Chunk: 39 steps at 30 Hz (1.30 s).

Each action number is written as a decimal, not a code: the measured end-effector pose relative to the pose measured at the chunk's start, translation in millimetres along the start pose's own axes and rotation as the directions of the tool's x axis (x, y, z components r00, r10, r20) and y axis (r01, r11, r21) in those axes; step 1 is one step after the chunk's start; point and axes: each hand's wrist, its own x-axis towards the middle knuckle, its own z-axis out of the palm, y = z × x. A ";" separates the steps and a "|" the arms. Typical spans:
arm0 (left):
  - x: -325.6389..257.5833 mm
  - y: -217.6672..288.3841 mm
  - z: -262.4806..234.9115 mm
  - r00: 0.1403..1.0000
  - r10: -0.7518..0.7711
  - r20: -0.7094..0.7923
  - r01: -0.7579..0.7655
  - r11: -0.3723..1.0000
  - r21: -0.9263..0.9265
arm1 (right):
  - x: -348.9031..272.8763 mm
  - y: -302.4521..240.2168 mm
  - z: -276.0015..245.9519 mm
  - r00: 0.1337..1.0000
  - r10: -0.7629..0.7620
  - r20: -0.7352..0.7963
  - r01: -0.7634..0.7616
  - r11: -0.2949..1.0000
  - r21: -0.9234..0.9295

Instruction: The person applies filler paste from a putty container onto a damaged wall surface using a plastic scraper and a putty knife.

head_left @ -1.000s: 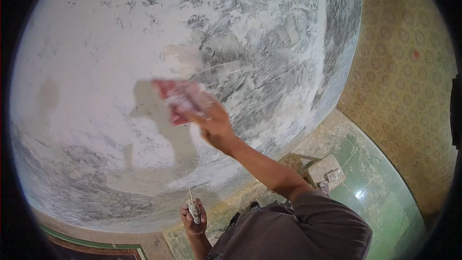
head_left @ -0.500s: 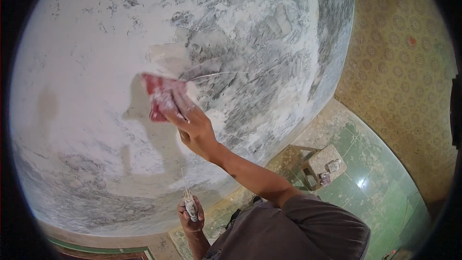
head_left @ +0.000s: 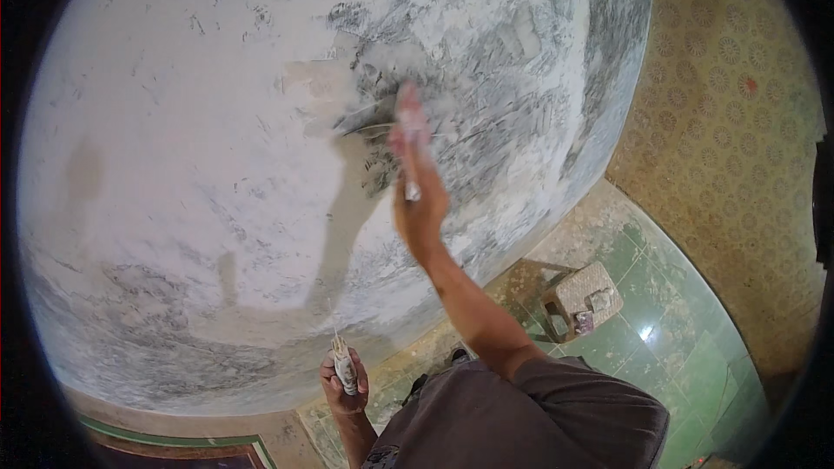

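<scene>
My right hand (head_left: 420, 200) is raised against a grey-and-white plastered wall (head_left: 217, 165) and holds a red-handled putty knife (head_left: 408, 135) edge-on, its blade touching the wet plaster beside a bare tan patch (head_left: 317, 82). My left hand (head_left: 345, 379) hangs low near my body, gripping a second, plaster-caked scraper (head_left: 344, 366) that points upward. A shadow of the raised arm falls on the wall below the knife.
A wall with patterned yellow wallpaper (head_left: 730, 122) meets the plastered one at the right. Green floor tiles (head_left: 686, 356) lie below, with a small plaster-spattered stool or box (head_left: 584, 297) on them. A dark framed edge (head_left: 174, 447) shows at the bottom left.
My right hand has swept the putty knife rightward and upward across the plaster, turning it from flat-on to edge-on. My left hand has stayed low with its scraper.
</scene>
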 end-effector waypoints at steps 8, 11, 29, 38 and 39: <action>-8.9 3.5 1.8 0.998 0.001 -0.057 0.001 0.999 0.037 | -16.2 -97.7 1.6 0.859 -0.378 0.346 0.231 0.888 0.398; -14.1 -0.9 0.7 0.997 0.012 -0.077 -0.009 0.999 0.047 | -22.8 -47.4 -17.0 0.826 -0.416 0.381 0.253 0.877 0.409; -25.0 -11.2 8.9 0.993 0.006 -0.121 0.008 0.994 0.112 | -100.0 41.2 -135.7 0.553 0.741 0.381 -0.798 0.340 0.498; -21.0 -28.9 33.7 0.939 -0.224 -0.262 0.286 0.932 0.225 | -85.9 35.2 -155.0 0.253 0.717 0.650 -0.837 -0.176 0.519; -21.7 -32.4 36.3 0.938 -0.222 -0.264 0.284 0.933 0.222 | -84.6 31.9 -154.3 0.285 0.729 0.622 -0.838 -0.125 0.531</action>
